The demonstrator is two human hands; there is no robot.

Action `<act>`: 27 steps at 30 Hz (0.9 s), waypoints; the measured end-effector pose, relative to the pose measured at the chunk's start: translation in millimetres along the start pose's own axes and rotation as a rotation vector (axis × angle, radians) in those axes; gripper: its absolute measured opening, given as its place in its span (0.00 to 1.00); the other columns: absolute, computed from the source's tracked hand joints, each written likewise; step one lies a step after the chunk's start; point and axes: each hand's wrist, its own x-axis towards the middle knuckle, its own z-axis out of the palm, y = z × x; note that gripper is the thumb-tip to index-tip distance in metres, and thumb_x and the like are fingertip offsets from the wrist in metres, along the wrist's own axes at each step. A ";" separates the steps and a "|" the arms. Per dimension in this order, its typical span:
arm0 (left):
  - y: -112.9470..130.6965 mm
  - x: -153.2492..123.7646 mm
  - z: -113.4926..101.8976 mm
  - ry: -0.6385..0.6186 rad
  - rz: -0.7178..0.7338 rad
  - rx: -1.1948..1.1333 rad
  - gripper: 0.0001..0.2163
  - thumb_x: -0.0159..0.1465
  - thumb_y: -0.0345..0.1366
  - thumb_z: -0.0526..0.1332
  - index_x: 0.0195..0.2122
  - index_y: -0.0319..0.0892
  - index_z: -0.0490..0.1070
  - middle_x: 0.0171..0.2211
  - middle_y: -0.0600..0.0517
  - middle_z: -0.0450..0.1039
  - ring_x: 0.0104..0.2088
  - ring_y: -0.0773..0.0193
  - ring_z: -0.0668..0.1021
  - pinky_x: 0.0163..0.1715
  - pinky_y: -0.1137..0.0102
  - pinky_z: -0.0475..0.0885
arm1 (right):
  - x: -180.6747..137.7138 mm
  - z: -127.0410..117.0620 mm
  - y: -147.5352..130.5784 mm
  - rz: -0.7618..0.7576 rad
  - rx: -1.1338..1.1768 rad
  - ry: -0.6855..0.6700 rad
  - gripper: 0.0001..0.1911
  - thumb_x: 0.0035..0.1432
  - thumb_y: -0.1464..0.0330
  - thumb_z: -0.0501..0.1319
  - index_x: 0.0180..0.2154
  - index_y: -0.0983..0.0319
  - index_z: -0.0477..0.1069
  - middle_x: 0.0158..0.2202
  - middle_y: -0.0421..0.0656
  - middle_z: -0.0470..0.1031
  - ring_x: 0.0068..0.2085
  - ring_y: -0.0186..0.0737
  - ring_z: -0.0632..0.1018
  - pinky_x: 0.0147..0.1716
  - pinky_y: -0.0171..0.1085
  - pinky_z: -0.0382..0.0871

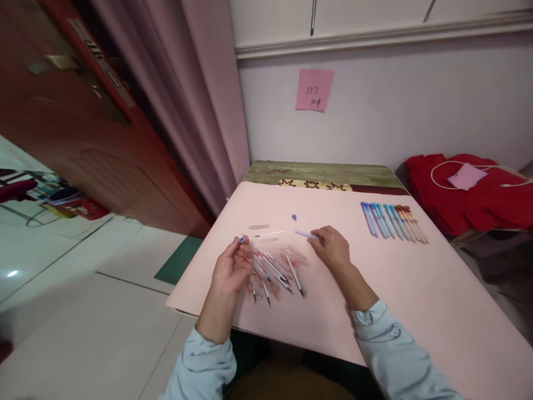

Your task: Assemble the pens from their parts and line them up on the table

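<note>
My left hand (231, 268), left of centre, pinches a small blue cap (242, 239) at its fingertips. My right hand (333, 248), at centre, closes on the end of a pale blue barrel (305, 234) lying on the pink sheet (416, 289). Between my hands lies a pile of pen parts (277, 273). A thin refill (268, 234) and a blue bit (293, 216) lie just above it. A row of pens (393, 221) sits at right of centre, well apart.
</note>
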 end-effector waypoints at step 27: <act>1.4 -4.8 -2.6 -0.017 -0.009 0.018 0.04 0.67 0.24 0.54 0.36 0.34 0.68 0.28 0.48 0.74 0.20 0.74 0.73 0.20 0.81 0.72 | -40.3 -31.7 -54.7 0.050 0.466 -0.163 0.06 0.60 0.65 0.50 0.37 0.58 0.61 0.25 0.37 0.71 0.25 0.38 0.70 0.28 0.34 0.60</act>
